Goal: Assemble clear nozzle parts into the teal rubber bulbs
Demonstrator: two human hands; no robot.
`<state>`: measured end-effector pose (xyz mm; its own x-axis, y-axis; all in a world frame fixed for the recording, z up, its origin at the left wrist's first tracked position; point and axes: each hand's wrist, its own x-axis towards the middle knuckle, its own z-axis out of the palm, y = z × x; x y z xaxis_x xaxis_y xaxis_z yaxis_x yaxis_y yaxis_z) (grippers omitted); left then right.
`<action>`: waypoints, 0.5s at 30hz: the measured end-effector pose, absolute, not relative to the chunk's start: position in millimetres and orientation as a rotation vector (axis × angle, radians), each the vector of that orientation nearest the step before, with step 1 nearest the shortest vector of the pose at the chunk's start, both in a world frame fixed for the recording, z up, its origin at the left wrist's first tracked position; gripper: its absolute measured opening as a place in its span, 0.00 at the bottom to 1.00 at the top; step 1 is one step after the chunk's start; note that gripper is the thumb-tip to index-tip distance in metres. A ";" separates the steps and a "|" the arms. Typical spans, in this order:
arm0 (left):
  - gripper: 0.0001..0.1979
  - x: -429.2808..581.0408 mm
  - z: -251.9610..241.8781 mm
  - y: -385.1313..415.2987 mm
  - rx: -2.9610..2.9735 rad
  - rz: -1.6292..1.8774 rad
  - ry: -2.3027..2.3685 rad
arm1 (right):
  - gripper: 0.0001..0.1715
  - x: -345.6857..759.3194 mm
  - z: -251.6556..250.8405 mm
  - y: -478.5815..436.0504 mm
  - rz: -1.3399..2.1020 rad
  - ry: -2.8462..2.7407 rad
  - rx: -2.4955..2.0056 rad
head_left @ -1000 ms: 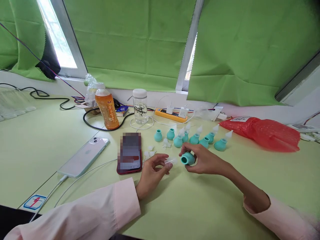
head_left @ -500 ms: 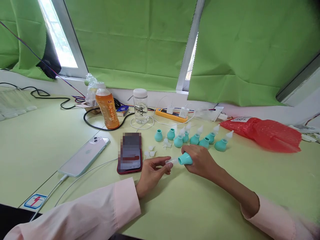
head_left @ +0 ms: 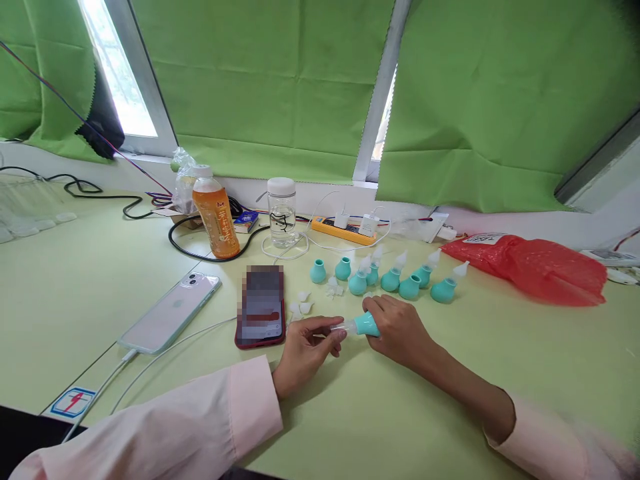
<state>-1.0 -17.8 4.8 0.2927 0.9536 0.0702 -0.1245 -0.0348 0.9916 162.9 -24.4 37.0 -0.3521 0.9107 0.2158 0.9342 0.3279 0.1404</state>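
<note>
My left hand (head_left: 313,343) pinches a clear plastic tube piece (head_left: 345,328) between thumb and fingers. My right hand (head_left: 400,330) is wrapped round a turquoise rubber bulb (head_left: 367,325), its mouth facing left. The clear piece meets the bulb's mouth, and the two lie in one line just above the table. Behind my hands stand several more turquoise bulbs; some, like this one (head_left: 443,290), carry clear pointed tips, while others, such as the bulb at the left end (head_left: 318,271), have open mouths. Small translucent tips (head_left: 305,307) lie loose beside my left hand.
A phone in a red case (head_left: 260,337) lies left of my left hand, with a pale phone (head_left: 170,313) farther left on a charging cable. Behind stand an orange drink bottle (head_left: 217,223), a clear jar (head_left: 283,217) and a yellow power strip (head_left: 345,232). A red plastic bag (head_left: 545,270) lies right.
My right hand has brought the bulb slightly left, onto the end of the clear piece; the gap at the bulb's mouth has closed. My left hand has barely moved.
</note>
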 end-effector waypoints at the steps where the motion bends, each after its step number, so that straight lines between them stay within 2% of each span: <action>1: 0.15 -1.1 4.0 -17.9 1.298 1.081 0.889 | 0.12 161.6 36.4 -24.7 -0.337 -2.474 -1.744; 15: 0.07 -7.1 -3.5 -23.4 1.876 1.188 0.802 | 0.03 163.4 34.6 -24.2 0.120 -2.532 -1.675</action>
<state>-7.1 -23.4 -3.5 0.3694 0.8156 0.4453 0.1074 -0.5134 0.8514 163.4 -24.2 34.6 -0.3885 0.9205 0.0425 0.9124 0.3907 -0.1221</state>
